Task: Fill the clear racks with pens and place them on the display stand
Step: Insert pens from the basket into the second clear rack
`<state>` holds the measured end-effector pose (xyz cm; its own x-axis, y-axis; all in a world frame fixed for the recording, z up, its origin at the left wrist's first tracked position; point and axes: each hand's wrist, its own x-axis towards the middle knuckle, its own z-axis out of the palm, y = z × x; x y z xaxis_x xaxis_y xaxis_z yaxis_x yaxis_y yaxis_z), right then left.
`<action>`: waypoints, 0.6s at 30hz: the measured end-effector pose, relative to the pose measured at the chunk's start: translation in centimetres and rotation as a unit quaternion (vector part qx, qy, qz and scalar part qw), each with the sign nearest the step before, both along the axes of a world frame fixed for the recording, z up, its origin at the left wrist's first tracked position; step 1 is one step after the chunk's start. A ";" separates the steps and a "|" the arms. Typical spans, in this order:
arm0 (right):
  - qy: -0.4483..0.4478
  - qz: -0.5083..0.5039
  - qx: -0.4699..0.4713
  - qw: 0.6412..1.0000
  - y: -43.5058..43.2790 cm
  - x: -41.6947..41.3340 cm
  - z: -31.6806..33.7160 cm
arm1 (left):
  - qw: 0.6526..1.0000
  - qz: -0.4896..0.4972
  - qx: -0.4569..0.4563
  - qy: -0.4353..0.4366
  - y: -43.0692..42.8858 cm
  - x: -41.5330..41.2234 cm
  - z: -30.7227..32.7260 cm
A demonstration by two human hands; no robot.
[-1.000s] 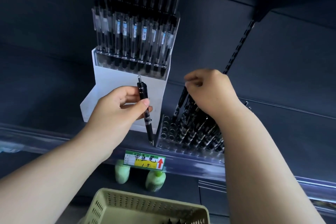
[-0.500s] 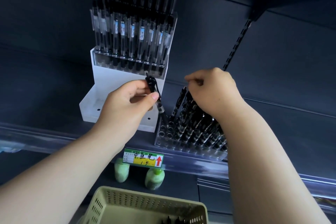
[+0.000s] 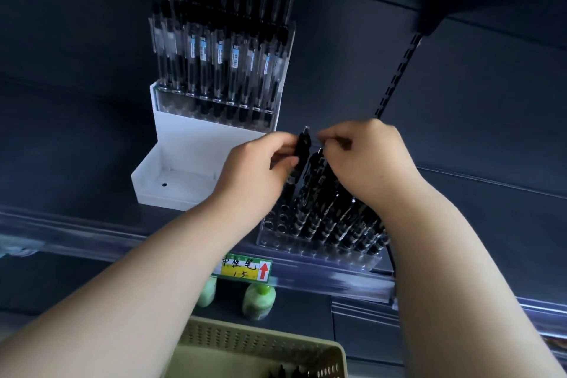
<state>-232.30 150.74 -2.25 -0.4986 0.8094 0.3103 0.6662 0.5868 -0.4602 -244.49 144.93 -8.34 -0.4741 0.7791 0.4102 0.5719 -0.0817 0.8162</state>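
left hand (image 3: 260,169): pinching black pen (image 3: 303,149), upright above rack
right hand (image 3: 365,163): curled round tops of racked pens (image 3: 331,212)
clear rack (image 3: 276,236): shelf (image 3: 92,212) front edge, just right of display stand (image 3: 190,147)

Clear glossy plastic rack (image 3: 310,242), matt white stand (image 3: 184,144).

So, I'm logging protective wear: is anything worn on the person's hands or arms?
Nothing shows. The left hand and right hand are bare, no gloves, rings or watch, and both forearms are uncovered, with no sleeve in the frame.
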 end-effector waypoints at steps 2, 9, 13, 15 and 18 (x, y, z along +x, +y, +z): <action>0.000 0.001 0.001 1.000 0.2 0.2 0.0 | 1.000 0.005 -0.010 -0.007 0.2 -0.3 0.1; 0.012 -0.001 0.002 1.000 0.4 0.4 0.1 | 0.999 -0.015 -0.016 -0.042 0.4 -0.6 0.1; 0.011 0.003 0.003 1.000 0.3 0.3 0.1 | 0.999 -0.024 -0.028 -0.025 0.6 -0.5 -0.8; 0.010 0.003 0.003 1.000 0.3 0.3 0.1 | 0.999 -0.029 -0.039 -0.020 0.7 -0.3 -1.3; 0.006 0.001 0.002 1.000 0.2 0.4 0.0 | 0.997 -0.031 -0.074 0.016 0.7 -0.1 -2.0</action>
